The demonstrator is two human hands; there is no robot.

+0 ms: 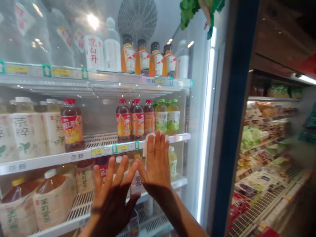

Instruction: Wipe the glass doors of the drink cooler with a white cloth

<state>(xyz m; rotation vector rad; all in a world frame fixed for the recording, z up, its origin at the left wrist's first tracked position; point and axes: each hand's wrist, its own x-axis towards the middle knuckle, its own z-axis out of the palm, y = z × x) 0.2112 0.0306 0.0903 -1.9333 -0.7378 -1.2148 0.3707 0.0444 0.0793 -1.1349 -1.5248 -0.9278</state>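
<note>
My right hand [158, 164] holds a small white cloth [148, 144] flat against the glass door [101, 82] of a drinks cooler. Its fingers are stretched upward over the cloth, and only the cloth's edges show around them. To its left, my left hand [115, 191] is open with the fingers spread and nothing in it. Its fingertips are at the glass; whether they touch it I cannot tell. Behind the glass, near my fingers, are red-capped tea bottles [123, 120] and green tea bottles [161, 115] on the middle shelf.
Large jasmine tea bottles [53, 200] stand on the lower shelf at left. Orange drink bottles [156, 61] and water bottles line the top shelf. A light strip [206, 121] and a dark door frame [234, 118] run up the right side. Beyond is an open chilled shelf [261, 164] of packaged food.
</note>
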